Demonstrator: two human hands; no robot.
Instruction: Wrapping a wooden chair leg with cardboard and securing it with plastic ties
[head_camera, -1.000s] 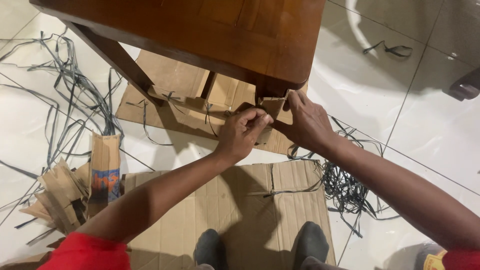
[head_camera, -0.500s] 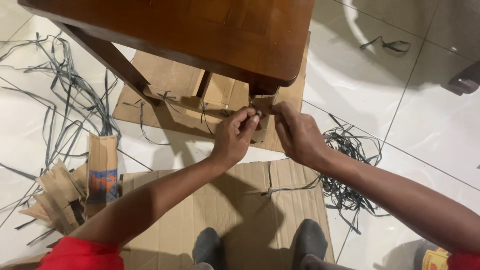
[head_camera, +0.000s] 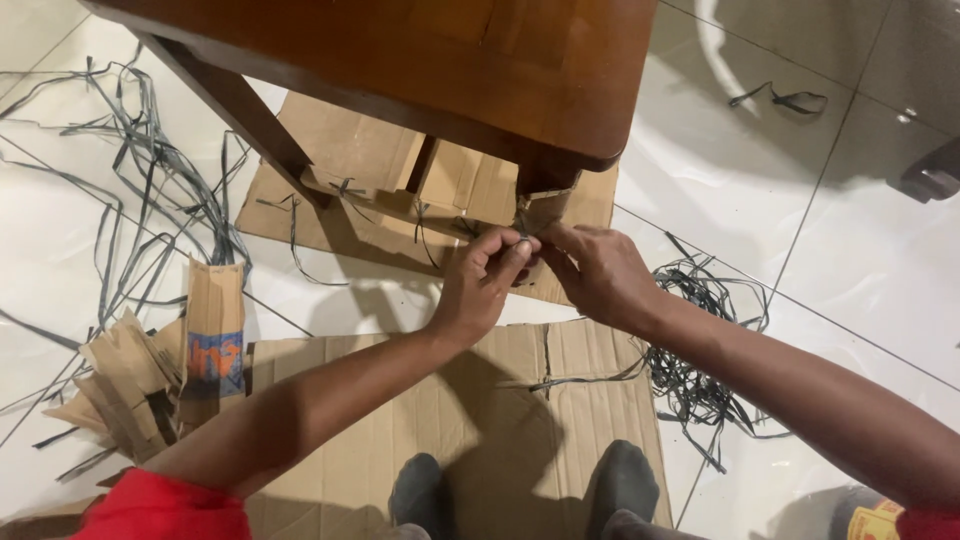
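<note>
A dark wooden table (head_camera: 480, 70) stands over me, its near leg wrapped in a strip of brown cardboard (head_camera: 541, 210). My left hand (head_camera: 480, 285) and my right hand (head_camera: 598, 272) meet at that leg, just below the tabletop corner. Both pinch thin grey plastic string (head_camera: 522, 238) against the cardboard wrap. The fingertips of the two hands nearly touch. The lower rail between the legs also carries cardboard tied with grey string (head_camera: 345, 188).
A flat cardboard sheet (head_camera: 500, 420) lies under my two dark-socked feet (head_camera: 620, 485). Another sheet (head_camera: 340, 150) lies beneath the table. Folded cardboard pieces (head_camera: 150, 370) are piled at the left. Tangles of grey string (head_camera: 700, 380) lie right and left (head_camera: 150, 170) on white tiles.
My right hand has come off the cardboard on the leg and closed in on my left hand's fingertips at the string. The view has shifted slightly.
</note>
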